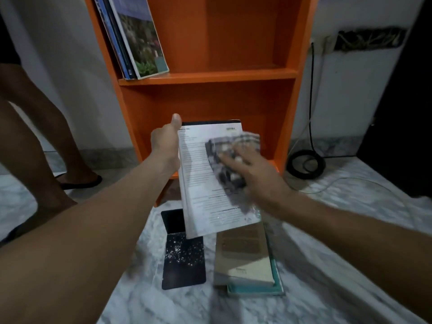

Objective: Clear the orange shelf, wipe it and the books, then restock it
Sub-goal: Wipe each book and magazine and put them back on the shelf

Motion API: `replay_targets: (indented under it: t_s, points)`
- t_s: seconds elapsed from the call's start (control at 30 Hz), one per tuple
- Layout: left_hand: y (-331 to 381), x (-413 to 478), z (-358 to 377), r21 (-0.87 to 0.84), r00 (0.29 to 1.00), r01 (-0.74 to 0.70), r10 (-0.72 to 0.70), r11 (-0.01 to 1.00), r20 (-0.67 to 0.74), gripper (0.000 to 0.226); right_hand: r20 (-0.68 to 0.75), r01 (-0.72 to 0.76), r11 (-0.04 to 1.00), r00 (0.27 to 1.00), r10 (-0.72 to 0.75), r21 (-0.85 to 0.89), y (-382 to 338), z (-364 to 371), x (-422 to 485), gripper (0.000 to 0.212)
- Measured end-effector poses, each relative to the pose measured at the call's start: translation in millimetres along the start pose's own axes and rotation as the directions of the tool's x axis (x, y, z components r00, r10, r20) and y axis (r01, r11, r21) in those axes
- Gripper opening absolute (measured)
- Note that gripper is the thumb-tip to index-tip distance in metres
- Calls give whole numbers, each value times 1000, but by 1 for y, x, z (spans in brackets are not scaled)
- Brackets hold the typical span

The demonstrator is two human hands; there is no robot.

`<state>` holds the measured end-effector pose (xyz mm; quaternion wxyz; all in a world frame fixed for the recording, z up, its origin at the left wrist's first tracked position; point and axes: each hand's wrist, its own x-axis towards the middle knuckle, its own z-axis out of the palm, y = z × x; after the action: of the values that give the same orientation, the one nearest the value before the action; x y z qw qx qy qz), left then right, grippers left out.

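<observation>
My left hand [164, 143] grips a white book [203, 190] by its left edge, thumb up, and holds it in the air before the orange shelf [210, 76]. My right hand [254, 174] presses a grey checked cloth [236, 146] flat on the book's cover; hand and cloth are blurred. Below on the marble floor lie a dark starry book [183, 260] and a beige book [244, 256] stacked on a teal one [257, 291]. A few books [135, 36] lean at the left of the shelf's upper board. The lower compartment behind the held book shows nothing in it.
Another person's bare legs and a black sandal [81, 182] stand at the left. A black cable coil [306, 164] lies on the floor right of the shelf, its cord running up the white wall. A dark shape fills the right edge.
</observation>
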<state>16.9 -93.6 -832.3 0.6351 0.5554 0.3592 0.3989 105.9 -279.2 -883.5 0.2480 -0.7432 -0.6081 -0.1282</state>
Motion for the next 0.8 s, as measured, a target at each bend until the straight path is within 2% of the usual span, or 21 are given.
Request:
replay_targets:
  t_s: [0.03,0.07,0.1,0.13,0.17,0.2,0.27,0.33,0.4,0.43,0.47,0.53,0.57,0.67,0.7,0.73,0.8]
  points:
    - [2,-1,1,-4,1000,-3,3,1000,-19,31,81,78,996,994,-74,-43,0,17,-25,56]
    - [4,-2,0,1,999,-8,8,1000,-40,30,212,117,990,972,-99,-73,-1,25,-49,75]
    - [5,-2,-2,10,998,-16,17,1000,-59,29,384,158,987,913,-138,-21,-1,31,-69,77]
    - [3,0,-5,25,996,-24,26,999,-79,28,487,199,980,856,-173,-2,-1,35,-85,57]
    - [1,1,-8,39,995,-25,29,999,-97,27,522,263,965,823,-224,0,2,38,-98,45]
    - [-1,2,-11,46,993,-20,25,999,-113,27,546,232,972,812,-205,20,6,34,-105,48]
    - [-2,4,-12,45,990,0,7,999,-139,26,500,32,994,862,-80,104,8,17,-101,60]
    - [-2,3,-6,37,987,11,-5,999,-161,24,330,-156,970,940,88,187,5,-5,-81,57]
    - [0,1,4,57,983,2,9,998,-186,22,90,-235,938,972,219,256,-1,-25,-52,48]
    - [1,0,10,60,978,-8,20,998,-207,21,40,-234,935,972,231,266,-5,-32,-40,42]
    - [3,-2,16,59,972,-11,24,998,-236,21,54,-239,927,971,234,290,-9,-30,-30,35]
    - [8,-6,30,52,958,-2,17,999,-285,26,171,-300,874,953,252,382,-25,-18,-18,27]
    - [12,-9,37,55,954,3,14,998,-301,27,193,-318,874,945,263,368,-28,-6,-16,35]
    - [22,-17,54,107,954,23,10,994,-301,21,157,-378,898,924,350,223,-25,21,-12,111]
    - [26,-21,59,133,956,24,16,991,-294,20,136,-436,877,899,416,201,-22,24,-8,120]
    - [30,-23,64,171,958,14,36,985,-285,20,104,-484,852,875,473,200,-19,24,-3,117]
    - [38,-30,75,301,965,-44,119,953,-236,22,27,-533,823,842,539,197,-14,20,6,88]
